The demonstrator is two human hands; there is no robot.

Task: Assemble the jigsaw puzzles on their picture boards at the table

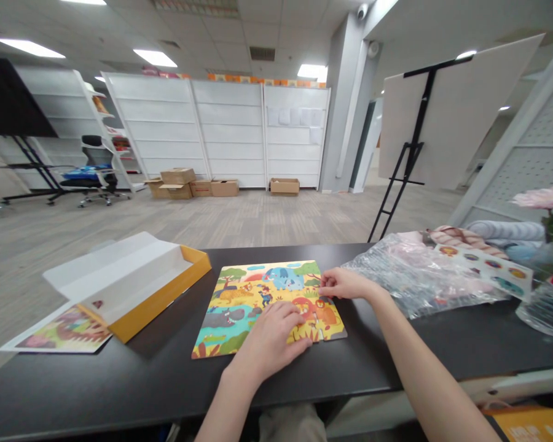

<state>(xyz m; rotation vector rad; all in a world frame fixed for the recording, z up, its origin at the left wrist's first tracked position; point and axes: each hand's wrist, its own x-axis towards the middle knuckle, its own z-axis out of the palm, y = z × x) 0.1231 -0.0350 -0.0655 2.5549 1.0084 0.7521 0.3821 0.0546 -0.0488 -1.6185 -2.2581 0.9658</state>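
The jigsaw puzzle [253, 301] had a yellow ground patterned with blue elephants [292, 280], orange lions [330, 314], a grey hippo [228, 317] and turquoise water [239, 334]. The open box [166, 293] was mustard-yellow outside, white within. The tabletop [166, 374] was plain black, the carpet [267, 224] streaked grey, the flower [546, 196] pale pink, the cardboard cartons [178, 176] brown, and the sticker sheet [477, 264] white with multicoloured motifs.

Two hands [274, 334], one puzzle [253, 285], one counter [166, 393].
From the puzzle: one open yellow box [163, 298] at nine o'clock, one black easel [421, 116] at one, one glass vase [546, 310] at three.
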